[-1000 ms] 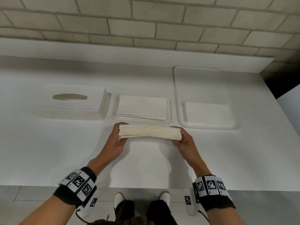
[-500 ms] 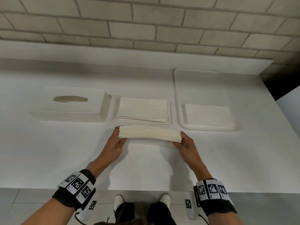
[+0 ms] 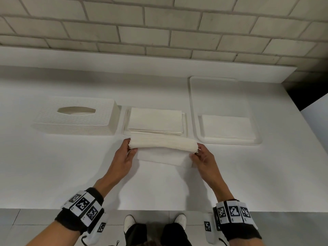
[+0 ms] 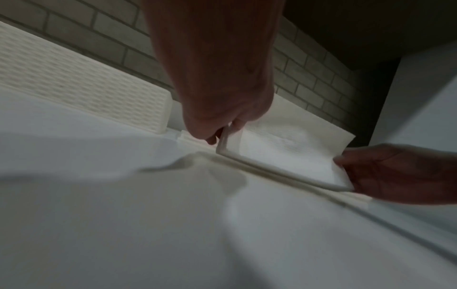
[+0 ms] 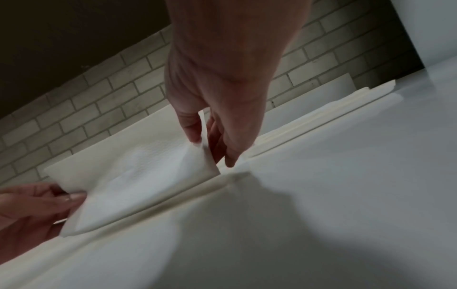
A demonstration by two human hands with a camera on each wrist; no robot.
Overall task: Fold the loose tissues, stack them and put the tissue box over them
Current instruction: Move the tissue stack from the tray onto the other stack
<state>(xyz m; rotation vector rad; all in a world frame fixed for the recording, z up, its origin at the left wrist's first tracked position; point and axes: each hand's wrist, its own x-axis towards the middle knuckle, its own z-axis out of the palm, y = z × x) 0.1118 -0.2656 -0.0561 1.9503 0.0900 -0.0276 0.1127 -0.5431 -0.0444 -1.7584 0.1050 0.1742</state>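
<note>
White counter (image 3: 53,166), brick wall (image 3: 159,32)

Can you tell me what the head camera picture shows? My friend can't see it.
Two hands, left hand and right hand, hold a folded tissue by its ends above a white table. Behind sit a tissue box, a tissue stack and a tray.

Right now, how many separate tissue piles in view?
3. One tissue held between left hand and right hand; a folded stack on the base beside the tissue box; a loose pile in the tray. Sheet counts are hidden.
</note>
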